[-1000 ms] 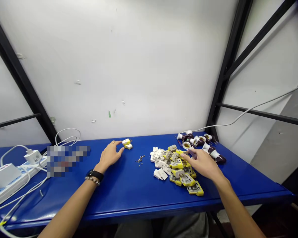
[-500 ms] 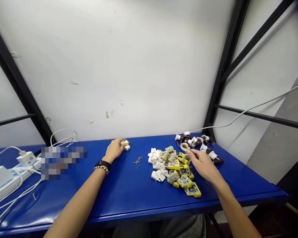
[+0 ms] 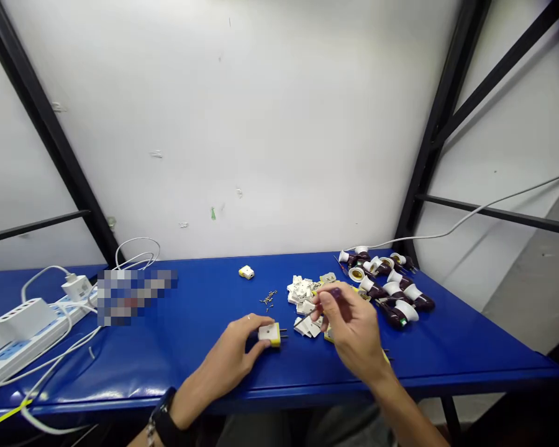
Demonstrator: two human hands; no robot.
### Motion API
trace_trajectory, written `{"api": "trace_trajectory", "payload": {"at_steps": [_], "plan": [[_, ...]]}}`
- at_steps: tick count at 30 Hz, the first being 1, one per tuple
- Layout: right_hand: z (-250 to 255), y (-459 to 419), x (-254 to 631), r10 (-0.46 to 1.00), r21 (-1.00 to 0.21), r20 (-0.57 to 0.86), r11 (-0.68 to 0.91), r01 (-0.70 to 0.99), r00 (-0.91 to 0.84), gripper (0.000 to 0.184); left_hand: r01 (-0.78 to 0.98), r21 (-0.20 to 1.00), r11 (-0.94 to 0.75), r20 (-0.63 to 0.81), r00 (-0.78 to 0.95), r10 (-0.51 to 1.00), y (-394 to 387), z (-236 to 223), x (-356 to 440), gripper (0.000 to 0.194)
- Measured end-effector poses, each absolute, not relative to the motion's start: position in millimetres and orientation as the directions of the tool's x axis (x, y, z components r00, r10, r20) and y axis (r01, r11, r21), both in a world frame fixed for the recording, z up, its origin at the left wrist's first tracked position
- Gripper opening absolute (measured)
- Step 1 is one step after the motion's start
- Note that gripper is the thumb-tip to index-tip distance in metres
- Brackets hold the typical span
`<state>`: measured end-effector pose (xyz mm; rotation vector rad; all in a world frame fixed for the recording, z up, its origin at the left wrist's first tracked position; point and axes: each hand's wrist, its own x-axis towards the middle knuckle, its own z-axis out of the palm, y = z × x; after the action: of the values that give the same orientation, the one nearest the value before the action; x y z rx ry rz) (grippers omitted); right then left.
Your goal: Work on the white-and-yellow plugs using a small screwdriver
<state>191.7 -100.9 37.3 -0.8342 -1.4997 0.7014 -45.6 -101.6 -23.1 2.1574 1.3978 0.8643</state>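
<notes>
My left hand [image 3: 233, 351] is closed on a white and yellow electrical plug [image 3: 269, 334], thumb and fingers at its edges, its two pins facing right. In my right hand [image 3: 351, 326] is a screwdriver [image 3: 309, 316]; its thin shaft slants down-left towards the plug, and its dark handle is mostly hidden by the fingers. Beneath and behind this hand lies a heap of white plug covers [image 3: 302, 290] and yellow plug halves, largely covered from view. Small brass-coloured screws [image 3: 269, 299] are scattered behind the held plug. Another white and yellow plug [image 3: 246, 272] lies farther back.
Several dark purple and white lamp holders [image 3: 400, 312] are piled at the back right of the blue table [image 3: 205, 298]. On the left are a white power strip [image 3: 41, 335], loose white cables and a blurred-out patch. Black frame posts [image 3: 431, 143] and a white wall stand behind.
My left hand has come from the back of the table towards me with a plug, leaving another plug there. My right hand has moved left from the heap's far side, the screwdriver shaft now showing.
</notes>
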Motion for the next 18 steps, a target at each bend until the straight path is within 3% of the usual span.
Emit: {"api": "trace_trajectory", "payload": {"at_steps": [6, 18], "plan": [[27, -91, 164, 0.818, -0.777, 0.537, 0.574, 0.259, -0.203, 0.023, 0.635, 0.658, -0.405, 0.266, 0.307, 0.914, -101, -37, -32, 0.037], [16, -79, 153, 0.773, -0.674, 0.557, 0.635, 0.378, -0.304, 0.019, 0.613, 0.675, -0.411, 0.281, 0.301, 0.911, -102, -33, -30, 0.034]]}}
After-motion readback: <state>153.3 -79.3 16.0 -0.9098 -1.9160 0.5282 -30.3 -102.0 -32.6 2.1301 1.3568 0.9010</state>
